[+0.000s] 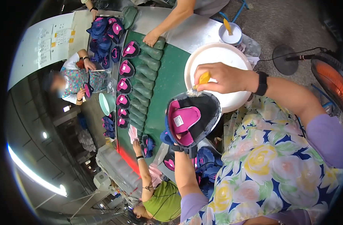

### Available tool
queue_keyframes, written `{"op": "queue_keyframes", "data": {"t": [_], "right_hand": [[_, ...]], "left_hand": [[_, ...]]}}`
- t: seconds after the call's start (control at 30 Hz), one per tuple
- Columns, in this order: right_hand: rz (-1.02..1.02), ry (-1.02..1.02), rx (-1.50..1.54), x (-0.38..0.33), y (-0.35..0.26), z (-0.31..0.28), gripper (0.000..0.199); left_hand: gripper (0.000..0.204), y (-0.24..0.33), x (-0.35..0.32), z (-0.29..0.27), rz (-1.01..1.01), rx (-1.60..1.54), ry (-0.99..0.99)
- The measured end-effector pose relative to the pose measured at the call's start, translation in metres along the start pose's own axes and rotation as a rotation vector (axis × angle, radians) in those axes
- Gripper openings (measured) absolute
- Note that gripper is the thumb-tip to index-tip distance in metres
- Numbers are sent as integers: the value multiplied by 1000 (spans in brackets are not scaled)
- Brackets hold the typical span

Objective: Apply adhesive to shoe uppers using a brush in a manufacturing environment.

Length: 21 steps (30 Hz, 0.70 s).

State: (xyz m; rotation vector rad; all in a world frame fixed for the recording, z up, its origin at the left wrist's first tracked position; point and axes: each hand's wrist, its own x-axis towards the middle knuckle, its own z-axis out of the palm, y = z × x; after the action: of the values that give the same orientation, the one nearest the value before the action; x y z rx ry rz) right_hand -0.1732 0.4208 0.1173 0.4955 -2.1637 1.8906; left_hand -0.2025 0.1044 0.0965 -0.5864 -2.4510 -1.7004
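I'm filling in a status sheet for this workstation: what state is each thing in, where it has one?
Shoe upper, held up, pink lining showing
Yellow brush, gripped in the right hand, its bristles at the upper's edge
White bucket, uncovered
Second yellow brush, standing in the bucket
Green shoe moulds, lined up in a row
Ceiling light, lit
Fan, running or not: cannot tell
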Motion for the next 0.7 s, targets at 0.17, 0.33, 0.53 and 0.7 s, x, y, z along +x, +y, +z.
{"op": "queue_keyframes", "data": {"t": [0.17,0.33,0.53,0.7], "right_hand": [[192,-107,4,-11,1,-1,17],[116,158,-7,-20,-20,0,17],[-55,32,229,-28,-45,45,18],[104,107,158,-9,-13,47,16]], "left_hand": [[58,-3,6,-9,-5,-22,49],[58,16,11,-19,166,431,134],[66,27,26,-2,150,332,255],[69,-7,6,-49,114,484,275]]}}
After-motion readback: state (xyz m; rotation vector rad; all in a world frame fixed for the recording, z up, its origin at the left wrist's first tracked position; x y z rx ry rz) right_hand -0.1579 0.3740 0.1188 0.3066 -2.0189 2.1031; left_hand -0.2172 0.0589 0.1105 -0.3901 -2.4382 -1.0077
